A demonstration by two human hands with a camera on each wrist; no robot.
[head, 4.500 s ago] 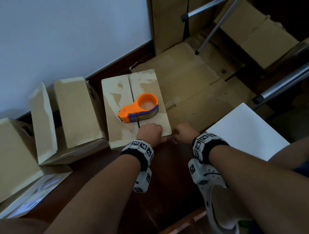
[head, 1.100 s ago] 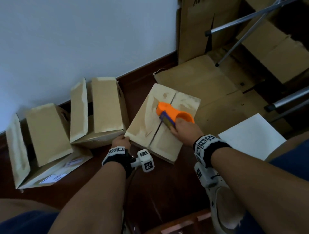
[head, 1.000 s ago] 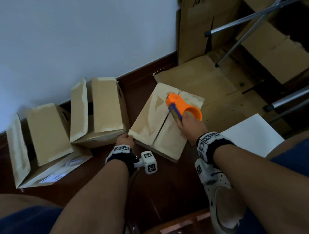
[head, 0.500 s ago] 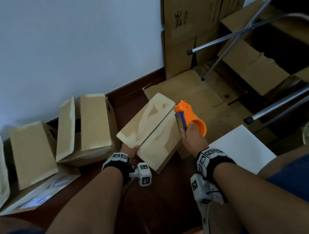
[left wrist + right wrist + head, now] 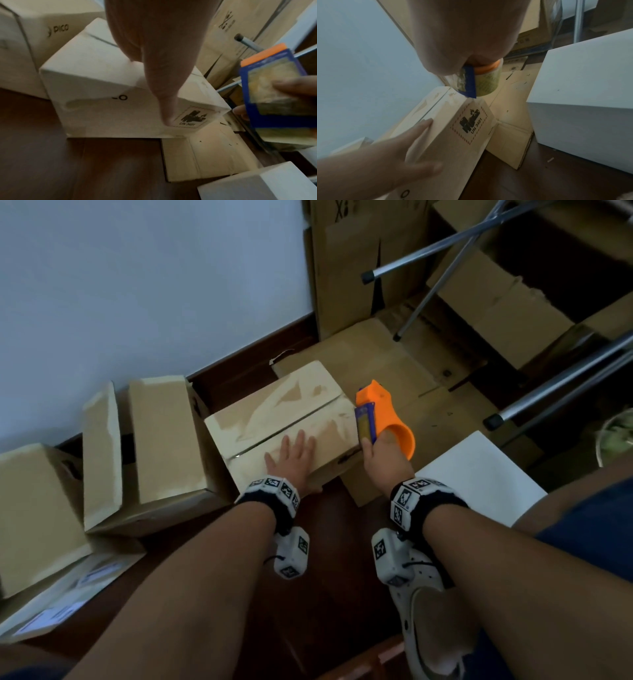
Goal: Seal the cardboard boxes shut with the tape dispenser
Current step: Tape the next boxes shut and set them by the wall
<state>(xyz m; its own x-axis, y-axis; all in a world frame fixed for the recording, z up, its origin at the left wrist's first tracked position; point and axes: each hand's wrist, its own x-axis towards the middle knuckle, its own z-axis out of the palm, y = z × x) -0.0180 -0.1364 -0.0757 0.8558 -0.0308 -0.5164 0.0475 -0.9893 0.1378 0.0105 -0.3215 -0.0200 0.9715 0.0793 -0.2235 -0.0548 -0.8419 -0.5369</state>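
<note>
- We see the left hand (image 5: 291, 458) lying flat on the near top flap of the cardboard box (image 5: 274, 412), fingers straight and slightly spread; in the left wrist view the thumb hangs over the near side wall.
- The box stands on the dark floor (image 5: 329, 594), flaps folded shut with the centre seam (image 5: 291, 424) showing as a dark line; we cannot make out any tape over it.
- A printed hazard label (image 5: 471, 123) reading "UN 3481" sits on the box's side wall near its right corner.
- The right hand (image 5: 383, 457) grips the orange tape dispenser (image 5: 387, 414), fingers curled round its ring, thumb on the blue plate.
- The dispenser's blue front edge sits at the box's right end, at the seam line; the right wrist view puts it at the top corner.
- Two open cardboard boxes (image 5: 161, 440) stand to the left along the wall (image 5: 137, 285).
- A white box (image 5: 479, 474) sits to the right, and flattened cardboard (image 5: 376, 361) lies behind.
</note>
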